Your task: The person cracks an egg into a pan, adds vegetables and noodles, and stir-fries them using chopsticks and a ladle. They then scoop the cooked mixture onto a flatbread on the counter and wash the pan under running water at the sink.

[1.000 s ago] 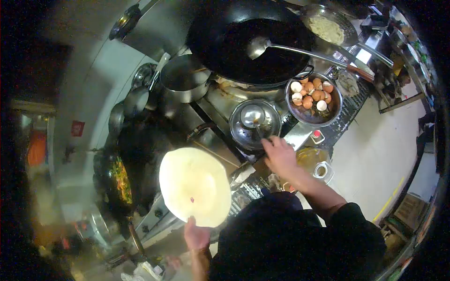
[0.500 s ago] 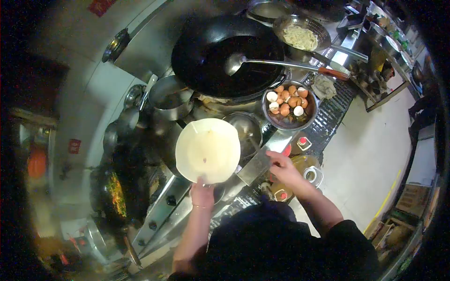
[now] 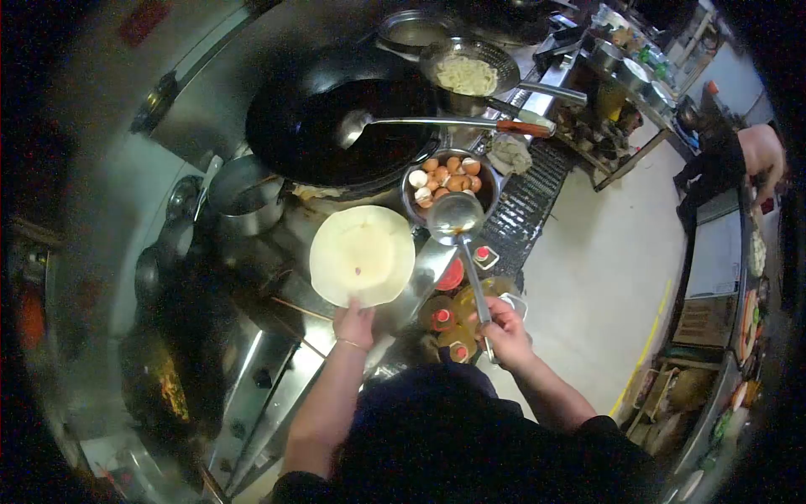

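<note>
My left hand (image 3: 354,323) grips the near rim of a cream-coloured plate (image 3: 363,244), its thumb on the inner side. The plate is held over the stove's front and has a small dark speck in it. In my right hand (image 3: 504,336) is the handle of a metal ladle (image 3: 456,218), fingers closed round it. The ladle's bowl hangs over the near side of a steel bowl of eggshells (image 3: 453,172), hiding part of it. Whether the ladle holds liquid is hard to tell.
A large black wok (image 3: 285,126) has another ladle (image 3: 437,122) with a wooden handle end lying across it. Behind sits a strainer of noodles (image 3: 467,76). Oil bottles (image 3: 457,332) stand before me. A pan with food (image 3: 172,386) is at left. Another person (image 3: 739,160) stands far right.
My right hand has closed on the ladle and lifted it over towards the eggshell bowl. The plate stays in my left hand. The camera view has turned right, and another person has come into view.
</note>
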Motion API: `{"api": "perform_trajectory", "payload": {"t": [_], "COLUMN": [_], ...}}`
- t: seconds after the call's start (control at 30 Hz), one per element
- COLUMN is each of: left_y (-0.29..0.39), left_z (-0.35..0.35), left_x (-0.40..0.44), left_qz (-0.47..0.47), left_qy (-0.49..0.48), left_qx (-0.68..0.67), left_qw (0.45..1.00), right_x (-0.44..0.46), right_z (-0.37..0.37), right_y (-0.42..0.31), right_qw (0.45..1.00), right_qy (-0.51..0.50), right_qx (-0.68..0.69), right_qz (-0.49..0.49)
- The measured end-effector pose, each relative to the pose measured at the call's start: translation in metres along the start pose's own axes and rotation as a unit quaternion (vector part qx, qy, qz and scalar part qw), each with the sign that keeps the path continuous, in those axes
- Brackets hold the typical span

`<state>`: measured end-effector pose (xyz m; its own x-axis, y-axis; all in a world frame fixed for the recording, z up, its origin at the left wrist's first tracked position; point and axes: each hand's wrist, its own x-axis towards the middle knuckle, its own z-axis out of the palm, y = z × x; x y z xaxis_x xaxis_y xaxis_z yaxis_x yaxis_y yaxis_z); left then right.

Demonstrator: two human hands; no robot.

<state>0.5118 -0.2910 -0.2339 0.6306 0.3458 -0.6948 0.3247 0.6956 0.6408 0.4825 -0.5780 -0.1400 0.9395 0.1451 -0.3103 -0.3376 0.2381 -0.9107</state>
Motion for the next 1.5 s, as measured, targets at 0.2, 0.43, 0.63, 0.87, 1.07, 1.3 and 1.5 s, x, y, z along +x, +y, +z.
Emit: {"api": "perform_trajectory", "payload": {"t": [0.2, 0.43, 0.63, 0.87, 1.07, 1.3, 1.5], "left_y": [-0.014, 0.073, 0.076, 0.072, 0.135, 0.139, 0.144], "left_z": [-0.061, -0.148, -0.334, -0.445, -0.456, -0.47, -0.478], "left_x": [0.004, -0.115, -0.185, -0.262, -0.289, -0.283, -0.278], "left_qz": [-0.005, -0.04, 0.029, 0.196, 0.143, 0.173, 0.179], "left_qy": [-0.196, -0.128, -0.244, -0.152, -0.125, -0.169, -0.209], "left_qx": [-0.013, -0.19, -0.458, -0.569, -0.512, -0.416, -0.337], "left_qw": [0.981, 0.973, 0.855, 0.784, 0.838, 0.877, 0.901], "right_x": [0.008, 0.025, 0.014, -0.056, -0.026, -0.026, -0.076], "right_z": [0.038, 0.12, 0.275, 0.491, 0.616, 0.657, 0.602], "right_y": [-0.012, 0.001, -0.058, -0.095, 0.016, 0.039, -0.015], "right_qw": [0.997, 0.981, 0.776, 0.448, 0.502, 0.689, 0.555], "right_qy": [-0.043, -0.16, -0.33, -0.471, -0.515, -0.41, -0.55], "right_qx": [-0.058, -0.105, -0.387, -0.608, -0.56, -0.578, -0.544], "right_qz": [0.019, -0.03, -0.373, -0.456, -0.412, -0.154, -0.307]}}
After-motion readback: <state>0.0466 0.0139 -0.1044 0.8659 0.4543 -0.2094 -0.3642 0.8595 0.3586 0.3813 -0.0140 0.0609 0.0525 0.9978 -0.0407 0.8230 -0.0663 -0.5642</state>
